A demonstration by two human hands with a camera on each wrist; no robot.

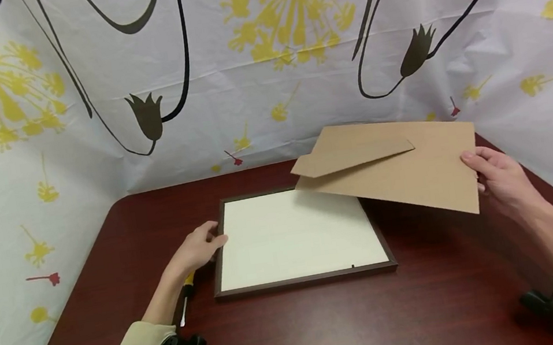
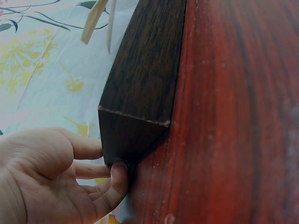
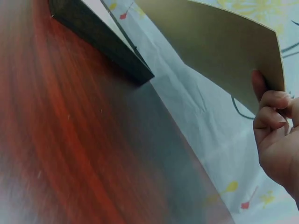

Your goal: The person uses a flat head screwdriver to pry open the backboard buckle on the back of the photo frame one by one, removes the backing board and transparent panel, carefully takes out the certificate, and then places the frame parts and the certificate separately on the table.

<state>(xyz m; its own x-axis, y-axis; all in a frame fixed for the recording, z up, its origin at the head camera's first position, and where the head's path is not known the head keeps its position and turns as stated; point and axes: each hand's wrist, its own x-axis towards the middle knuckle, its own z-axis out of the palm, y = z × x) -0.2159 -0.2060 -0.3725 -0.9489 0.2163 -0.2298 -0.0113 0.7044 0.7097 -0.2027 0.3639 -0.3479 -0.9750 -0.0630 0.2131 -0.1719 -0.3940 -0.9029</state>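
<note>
A picture frame [image 1: 309, 278] with a dark wood-grain border lies face down or up, I cannot tell which, with a pale off-white sheet [image 1: 290, 235] inside it. My left hand [image 1: 199, 245] grips its left side, the thumb over the border; the left wrist view shows the fingers [image 2: 117, 184] against the frame's edge [image 2: 140, 65]. Between thumb and fingers, my right hand [image 1: 504, 174] pinches the right edge of a brown backing board [image 1: 438, 163]. The board is tilted in the air over the frame's far right corner. A hinged easel flap [image 1: 348, 157] sticks out from it.
A screwdriver [image 1: 186, 295] with a yellow and black handle lies left of the frame, partly under the left forearm. The dark red wooden table [image 1: 318, 330] meets a white patterned cloth [image 1: 227, 115] at the back and sides.
</note>
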